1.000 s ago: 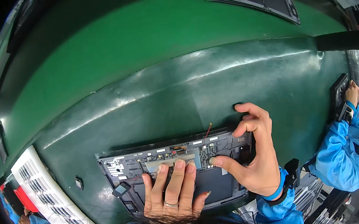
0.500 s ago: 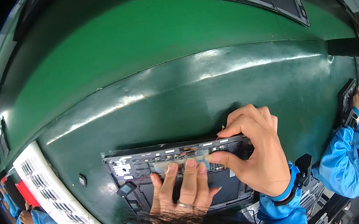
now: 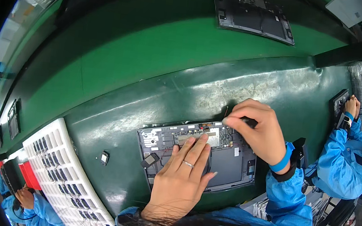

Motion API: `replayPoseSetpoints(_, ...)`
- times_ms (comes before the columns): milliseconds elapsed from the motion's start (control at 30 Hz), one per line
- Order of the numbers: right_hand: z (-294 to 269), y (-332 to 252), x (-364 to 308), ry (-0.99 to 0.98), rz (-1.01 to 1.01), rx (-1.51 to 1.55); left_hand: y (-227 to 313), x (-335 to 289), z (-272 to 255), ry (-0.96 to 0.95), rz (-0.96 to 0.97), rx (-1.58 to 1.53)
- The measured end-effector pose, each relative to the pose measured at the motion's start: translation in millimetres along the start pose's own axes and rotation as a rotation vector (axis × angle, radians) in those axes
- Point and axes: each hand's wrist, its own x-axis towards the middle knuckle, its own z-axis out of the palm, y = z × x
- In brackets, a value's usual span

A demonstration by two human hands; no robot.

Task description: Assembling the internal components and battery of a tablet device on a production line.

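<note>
Right hand (image 3: 260, 131) pinching a wire (image 3: 226, 111), left hand (image 3: 181, 175) flat on the board (image 3: 216, 138), thumb spread, you could tear the wire by tugging.

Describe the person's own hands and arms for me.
Both hands are bare. The left hand wears a silver-coloured ring. The right hand has a blue wristband and a black band at the wrist. The right sleeve is loose, wrinkled and blue.
</note>
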Motion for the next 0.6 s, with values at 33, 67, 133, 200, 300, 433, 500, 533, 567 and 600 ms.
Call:
replayPoseSetpoints(33,2.6,-1.1,1.2,-0.012,-0.030,-0.034,1.3,-0.9,-2.6,-0.013,-0.001,-0.034)
replayPoseSetpoints(67,5.3,-3.0,2.8,-0.024,-0.058,-0.069,3.4,-1.6,-1.3,-0.012,0.005,-0.033)
replayPoseSetpoints(133,11.9,-4.8,6.2,0.014,-0.041,-0.076,5.8,-3.1,1.8,0.015,-0.004,0.009)
replayPoseSetpoints(200,17.1,7.7,8.1,0.041,0.038,-0.019,8.0,-3.3,1.9,0.024,-0.012,-0.027)
replayPoseSetpoints(300,15.8,8.6,9.6,0.050,0.167,0.003,7.4,-2.8,1.7,0.029,-0.025,-0.065)
replayPoseSetpoints(433,4.7,3.7,4.9,-0.034,0.122,0.104,8.7,-0.5,1.9,0.028,-0.030,-0.085)
replayPoseSetpoints(500,-3.5,10.7,-3.2,-0.082,-0.016,-0.048,10.3,-0.4,2.6,0.023,-0.033,-0.082)
replayPoseSetpoints(533,-5.8,13.6,-6.0,-0.132,-0.156,-0.198,11.2,-0.5,3.7,0.020,-0.039,-0.077)
replayPoseSetpoints(567,-6.0,13.7,-6.2,-0.160,-0.081,-0.211,12.3,-0.2,5.3,0.018,-0.038,-0.079)
replayPoseSetpoints(600,-4.2,10.1,-6.1,-0.160,-0.075,-0.211,12.6,-1.4,7.5,0.020,-0.050,-0.052)
